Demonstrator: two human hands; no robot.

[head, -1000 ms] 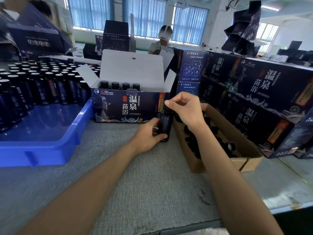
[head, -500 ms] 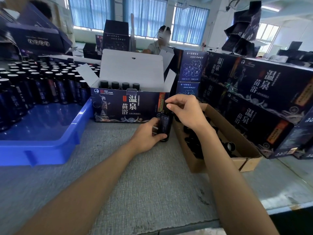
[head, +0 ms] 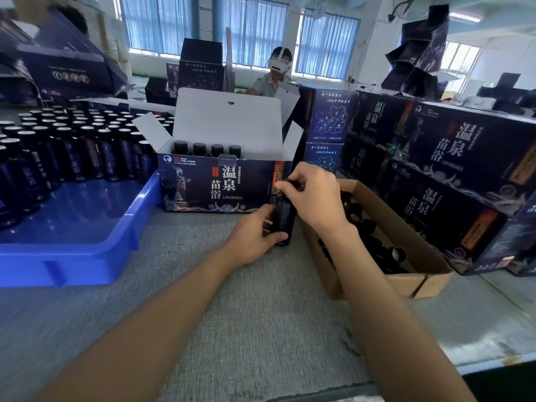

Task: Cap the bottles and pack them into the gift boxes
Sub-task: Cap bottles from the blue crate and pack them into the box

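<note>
The left hand (head: 252, 236) wraps its fingers round the lower body of the bottle (head: 284, 220), which stands upright on the tabletop (head: 232, 314) just in front of the gift box's right corner. The right hand (head: 316, 195) sits on top of the bottle, thumb and fingers pinching at the neck where the cap must be. The cap itself is hidden under the fingers, so I cannot tell whether it is seated or only part-turned.

The step looks like screwing the cap down. To do it well, the left hand should pin the bottle firmly to the tabletop so the body does not spin with the cap. The right hand should hold the cap level on the thread and turn until it stops, no harder.

Just right of the hands, the carton (head: 420, 258) holds loose caps (head: 396, 253), close enough for the next pick. Behind the bottle the gift box (head: 217, 184) stands open with its flap up, and four capped tops (head: 200, 147) show in a row toward its left. The free space on the right is probably where this bottle goes, upright. Further left, the tray (head: 72, 256) carries rows of waiting bottles (head: 87, 146)
</note>
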